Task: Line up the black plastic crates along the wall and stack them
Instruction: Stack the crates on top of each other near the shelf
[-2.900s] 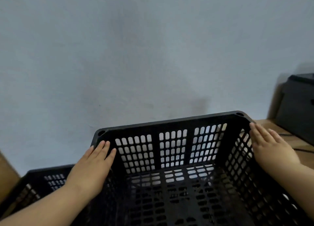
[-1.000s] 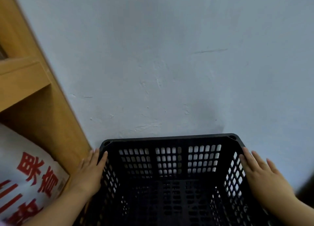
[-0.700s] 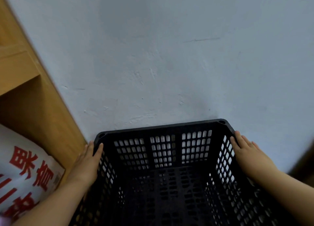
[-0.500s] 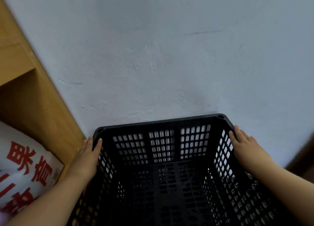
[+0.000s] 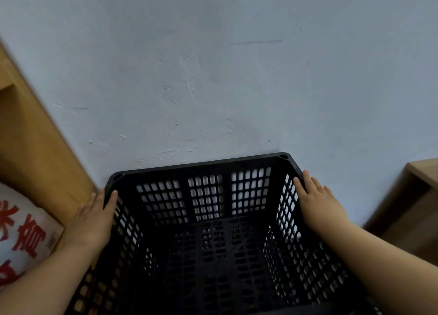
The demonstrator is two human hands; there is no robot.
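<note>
Against the far wall (image 5: 213, 77), the black crate (image 5: 206, 220) sits gripped by left hand (image 5: 91, 222) and right hand (image 5: 320, 205) on its side rims; it should be pressed squarely flush, fingers clear.

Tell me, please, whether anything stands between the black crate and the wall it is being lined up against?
Nothing visible does. The black crate, held by the left hand and right hand on its side rims, has its far rim close to the wall; the floor below is hidden.

Head camera looks steeply down, close over crate (image 5: 203, 231), facing wall (image 5: 213, 65).
</note>
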